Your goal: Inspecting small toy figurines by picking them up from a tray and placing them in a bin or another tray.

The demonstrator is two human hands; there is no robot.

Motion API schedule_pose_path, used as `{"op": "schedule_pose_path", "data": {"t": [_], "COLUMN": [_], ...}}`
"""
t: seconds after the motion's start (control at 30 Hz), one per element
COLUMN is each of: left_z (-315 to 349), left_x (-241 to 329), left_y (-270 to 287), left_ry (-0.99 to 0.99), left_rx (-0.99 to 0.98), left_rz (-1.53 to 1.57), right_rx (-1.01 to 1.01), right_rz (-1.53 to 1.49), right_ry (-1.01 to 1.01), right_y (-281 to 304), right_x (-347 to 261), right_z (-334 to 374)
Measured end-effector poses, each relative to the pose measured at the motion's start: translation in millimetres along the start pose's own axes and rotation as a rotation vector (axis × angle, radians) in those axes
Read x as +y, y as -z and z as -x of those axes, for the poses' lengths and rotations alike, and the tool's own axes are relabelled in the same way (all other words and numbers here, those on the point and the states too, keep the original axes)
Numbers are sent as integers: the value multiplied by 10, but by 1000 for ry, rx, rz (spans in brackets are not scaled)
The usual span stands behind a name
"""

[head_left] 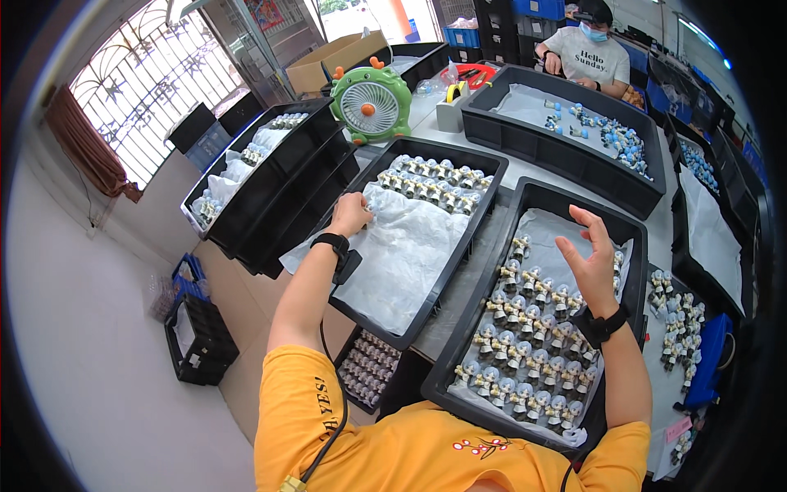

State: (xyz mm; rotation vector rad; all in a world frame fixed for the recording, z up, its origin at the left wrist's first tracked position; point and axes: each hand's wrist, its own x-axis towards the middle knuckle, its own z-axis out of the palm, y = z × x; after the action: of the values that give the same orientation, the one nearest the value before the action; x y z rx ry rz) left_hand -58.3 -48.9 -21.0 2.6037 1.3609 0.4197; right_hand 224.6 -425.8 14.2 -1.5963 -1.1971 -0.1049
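My left hand is closed at the left side of a black tray lined with white paper. Its fingertips pinch a small figurine, mostly hidden behind them. Beyond the hand, rows of pale-haired figurines stand at the tray's far end. My right hand hovers over a second black tray on the right, thumb and fingers apart, holding nothing. Several rows of similar figurines in white and yellow fill the near and middle part of that tray, on white paper.
Stacked black trays stand on the left beside a green fan. Beyond, a large tray holds blue figurines, near a tape dispenser and a masked person. More figurines lie at the right, by a blue object.
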Motion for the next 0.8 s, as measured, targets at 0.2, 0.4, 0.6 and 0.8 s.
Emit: {"op": "schedule_pose_path", "data": {"t": [0.2, 0.4, 0.6, 0.8], "left_z": [53, 50, 49, 194], "left_x": [45, 5, 120, 368], "left_y": [-72, -187, -102, 109], "left_ry": [-6, 60, 134, 11], "left_rx": [-30, -16, -150, 20], "left_rz": [-86, -172, -187, -84], "right_rx": [10, 8, -88, -398], "right_rz": [23, 40, 68, 188], "right_ry": [-22, -37, -75, -92], "right_y": [17, 7, -30, -125], "right_x": [49, 98, 268, 513], "right_z": [-12, -29, 24, 148]}}
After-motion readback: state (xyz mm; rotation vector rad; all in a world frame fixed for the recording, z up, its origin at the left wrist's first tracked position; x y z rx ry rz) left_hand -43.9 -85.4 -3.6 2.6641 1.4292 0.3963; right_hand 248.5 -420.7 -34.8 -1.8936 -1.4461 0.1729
